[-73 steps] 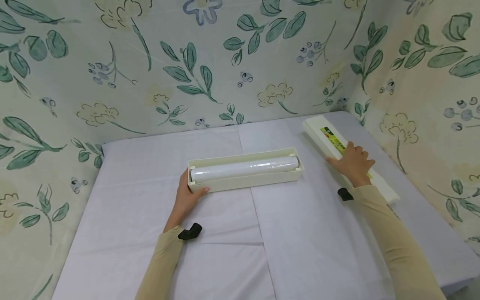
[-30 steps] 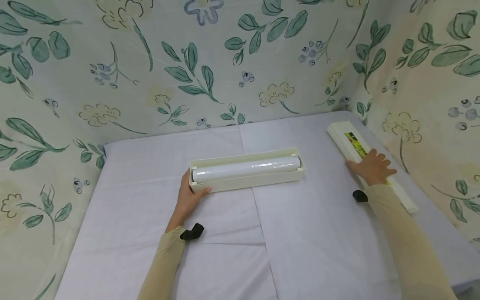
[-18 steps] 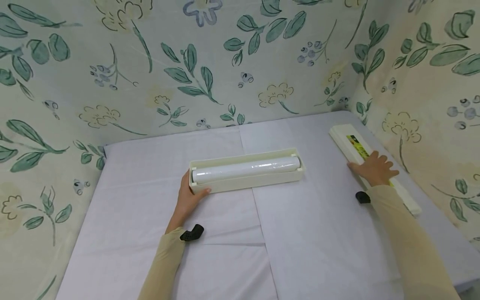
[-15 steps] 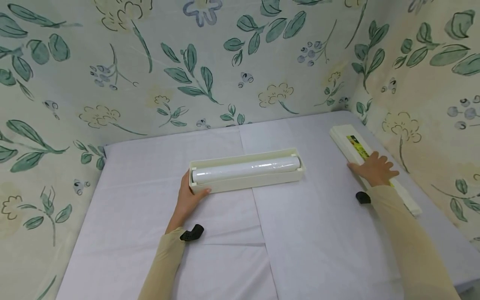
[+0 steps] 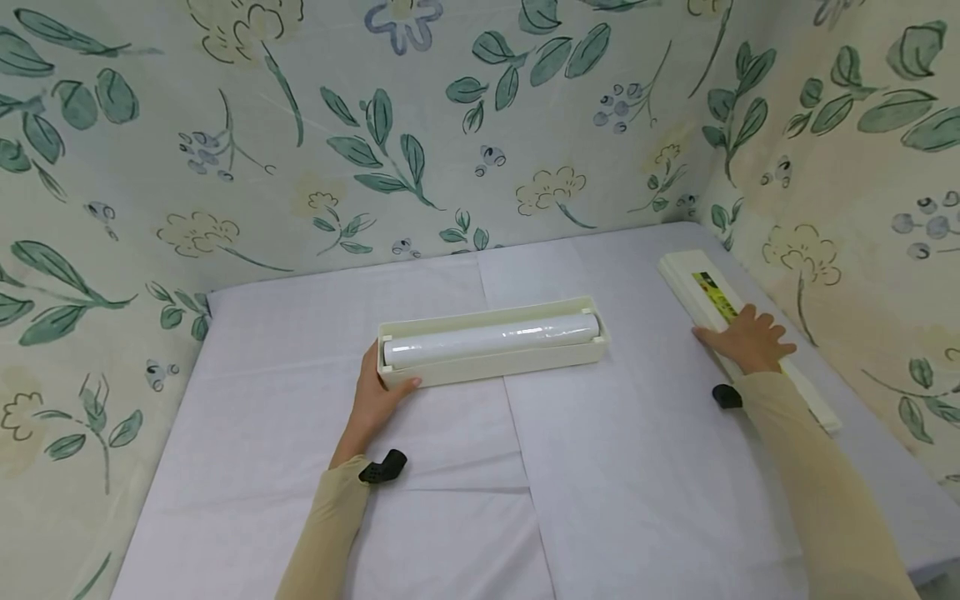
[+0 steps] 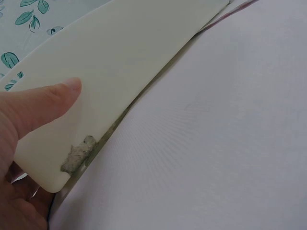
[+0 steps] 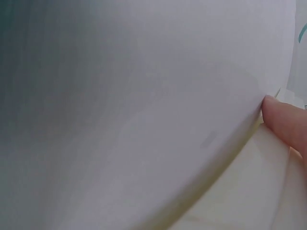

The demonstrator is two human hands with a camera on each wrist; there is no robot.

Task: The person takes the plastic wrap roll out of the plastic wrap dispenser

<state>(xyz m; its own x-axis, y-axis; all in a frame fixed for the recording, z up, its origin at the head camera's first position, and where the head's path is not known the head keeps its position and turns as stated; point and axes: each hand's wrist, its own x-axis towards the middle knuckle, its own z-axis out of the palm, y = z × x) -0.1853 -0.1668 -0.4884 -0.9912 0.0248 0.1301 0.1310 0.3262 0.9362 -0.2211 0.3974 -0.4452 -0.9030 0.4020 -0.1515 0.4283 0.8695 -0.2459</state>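
A long cream dispenser box (image 5: 487, 365) lies in the middle of the table, its top off. Inside it sits a shiny white roll that looks like cling film (image 5: 491, 337). My left hand (image 5: 372, 404) grips the box's left end, thumb on the front wall and fingers behind the end. The left wrist view shows that thumb (image 6: 53, 103) flat on the cream wall, above a greyish patch near the bottom edge. Over at the right, my right hand (image 5: 750, 340) holds the long cream lid (image 5: 686, 265) across its middle, thumb along its left edge. The lid lies slantwise with a yellow-green label (image 5: 716, 296).
A creased white cloth (image 5: 300, 342) covers the table. Patterned fabric with leaves and flowers (image 5: 390, 142) stands behind and along the right side. The lid is close to the table's right edge.
My right hand has shifted the lid to the right and slightly nearer, further from the box, and then come to rest. The left hand and the box have stayed in place.
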